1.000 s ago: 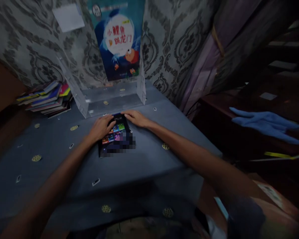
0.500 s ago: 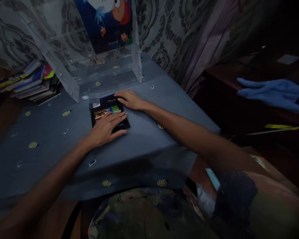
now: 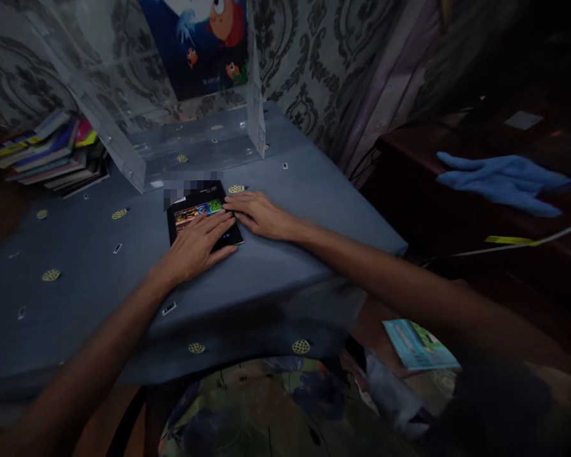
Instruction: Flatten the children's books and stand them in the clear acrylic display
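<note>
A thin black book point(image 3: 203, 193) with a strip of colourful pictures lies flat on the blue-grey tablecloth point(image 3: 285, 254). My left hand point(image 3: 196, 246) rests palm down across its lower part, fingers stretched out and covering some of the pictures. At the book's right edge, my right hand point(image 3: 261, 213) lies low with its fingers extended, the tips touching or just beside the cover. Neither hand grasps anything.
A clear acrylic stand point(image 3: 255, 117) rises behind the book, with a fish poster point(image 3: 204, 57) beyond it. Stacked books point(image 3: 52, 155) sit at the left. On the dark furniture at right lies a blue glove point(image 3: 502, 179). A bluish-green booklet point(image 3: 421, 346) is below the table's right side.
My right hand has slid from the book's upper right corner down along its right edge. The left hand stays on the cover. The view has shifted slightly.
</note>
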A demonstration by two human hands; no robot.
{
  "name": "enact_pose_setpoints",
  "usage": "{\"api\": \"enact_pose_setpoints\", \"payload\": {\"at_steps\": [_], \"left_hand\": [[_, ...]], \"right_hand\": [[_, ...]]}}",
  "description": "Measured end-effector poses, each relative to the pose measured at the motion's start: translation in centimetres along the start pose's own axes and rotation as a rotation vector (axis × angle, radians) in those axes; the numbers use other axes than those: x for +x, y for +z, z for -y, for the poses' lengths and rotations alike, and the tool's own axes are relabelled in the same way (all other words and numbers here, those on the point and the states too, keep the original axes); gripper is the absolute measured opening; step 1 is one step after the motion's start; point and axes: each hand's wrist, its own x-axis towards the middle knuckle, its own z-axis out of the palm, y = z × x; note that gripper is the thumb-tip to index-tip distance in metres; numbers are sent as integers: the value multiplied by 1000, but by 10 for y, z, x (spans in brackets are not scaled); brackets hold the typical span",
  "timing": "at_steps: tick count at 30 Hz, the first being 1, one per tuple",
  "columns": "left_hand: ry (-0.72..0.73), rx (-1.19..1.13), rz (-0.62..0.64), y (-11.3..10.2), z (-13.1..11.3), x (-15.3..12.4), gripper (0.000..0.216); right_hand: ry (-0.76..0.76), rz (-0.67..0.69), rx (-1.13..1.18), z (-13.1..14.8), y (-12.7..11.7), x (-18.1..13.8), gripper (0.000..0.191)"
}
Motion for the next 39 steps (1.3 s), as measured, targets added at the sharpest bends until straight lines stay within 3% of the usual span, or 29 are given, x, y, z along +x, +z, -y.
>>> {"api": "enact_pose_setpoints", "payload": {"at_steps": [5, 9, 17, 31, 39], "left_hand": [[-6, -13, -49, 2, 0, -2, 50], [-3, -10, -69, 3, 0, -3, 48], [59, 85, -129, 5, -1, -4, 52], [66, 115, -143, 6, -2, -4, 42], [71, 125, -154, 6, -2, -5, 46]], "right_hand": [[-4, 17, 37, 27, -11, -50, 39], [-10, 30, 37, 38, -17, -69, 37], [-76, -12, 43, 40, -18, -69, 32], [-29, -59, 122, 43, -25, -67, 38], [-60, 38, -36, 44, -21, -67, 39]]}}
